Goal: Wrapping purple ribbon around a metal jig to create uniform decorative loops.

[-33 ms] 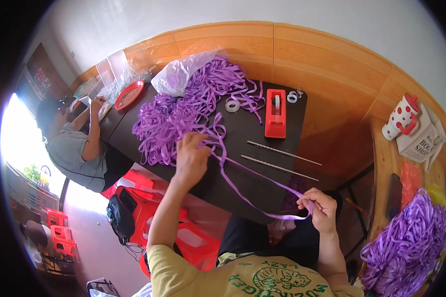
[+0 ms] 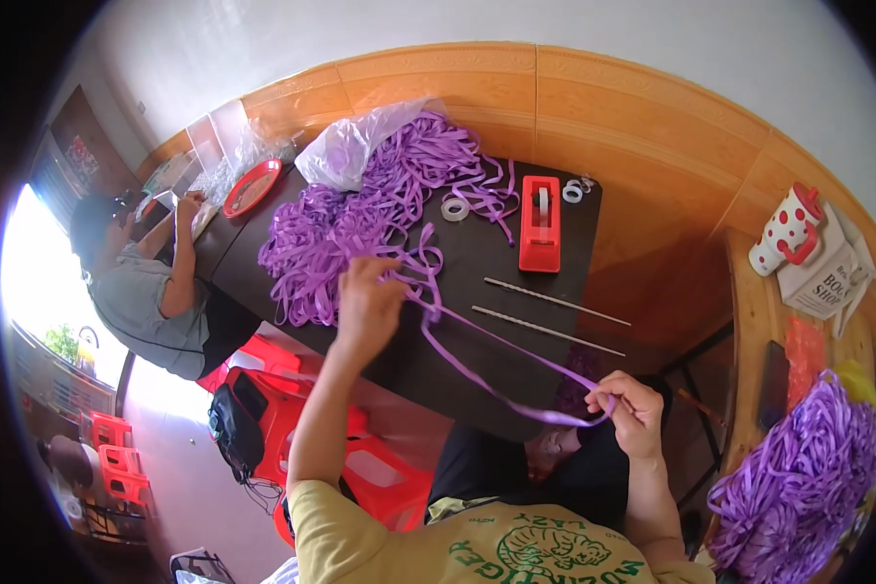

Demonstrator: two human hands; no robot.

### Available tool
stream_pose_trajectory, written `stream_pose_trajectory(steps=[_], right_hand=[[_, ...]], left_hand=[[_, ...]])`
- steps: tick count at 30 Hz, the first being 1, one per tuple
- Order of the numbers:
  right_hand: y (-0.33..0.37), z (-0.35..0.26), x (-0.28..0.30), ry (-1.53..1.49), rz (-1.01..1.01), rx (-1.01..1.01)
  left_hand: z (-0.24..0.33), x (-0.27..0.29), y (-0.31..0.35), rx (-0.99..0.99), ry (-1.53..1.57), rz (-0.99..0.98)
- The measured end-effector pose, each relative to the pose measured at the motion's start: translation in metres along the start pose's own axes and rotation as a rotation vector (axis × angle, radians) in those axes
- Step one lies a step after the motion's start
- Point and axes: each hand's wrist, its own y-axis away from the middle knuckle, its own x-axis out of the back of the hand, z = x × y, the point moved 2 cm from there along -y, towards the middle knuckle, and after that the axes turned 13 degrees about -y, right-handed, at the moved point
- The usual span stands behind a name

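My right hand [image 2: 631, 414] is closed in a pinch on a purple ribbon [image 2: 516, 344], in front of my lap. Two strands run from it toward the far left, the upper one nearly straight, the lower one sagging in a curve. They meet at a small crossing or knot over the dark table [image 2: 428, 375]. Beyond that, the ribbon reaches my left hand [image 2: 368, 307], whose fingers are bent around it; the exact grip is partly hidden. Just behind my left hand lies a big tangled heap of purple ribbon [image 2: 326, 238], with loose loops at its edge.
Two thin white twisted rods [image 2: 555, 300], a red tape dispenser [image 2: 540, 234] and a tape roll [image 2: 455, 208] lie on the table. A plastic bag [image 2: 346, 151] touches the heap. Another person [image 2: 156, 292] works at left by a red tray [image 2: 253, 188]. More ribbon [image 2: 798, 487] fills the right side bench.
My left hand has shifted slightly left, drawing the ribbon and its crossing point a little that way. The sagging strand has risen slightly. My right hand stays almost in place.
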Motion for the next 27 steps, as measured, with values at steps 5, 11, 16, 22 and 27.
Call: stream_pose_trajectory(steps=[5, 11, 16, 22, 27], right_hand=[[0.015, 0.001, 0.016, -0.042, 0.056, -0.019], [0.024, -0.004, 0.02, 0.025, 0.079, 0.0], [0.026, -0.006, 0.028, 0.05, 0.0, 0.037], [0.032, -0.014, 0.033, 0.042, 0.033, 0.042], [0.044, -0.012, 0.051, 0.026, 0.094, 0.058]], left_hand=[[-0.116, -0.02, -0.027, 0.538, 0.376, 0.078], [-0.16, 0.005, -0.051, 0.712, -0.03, 0.003], [-0.048, -0.001, -0.048, 0.024, 0.124, 0.111], [0.054, 0.004, -0.024, -0.41, 0.004, -0.146], [0.013, -0.011, -0.036, -0.275, 0.043, -0.078]])
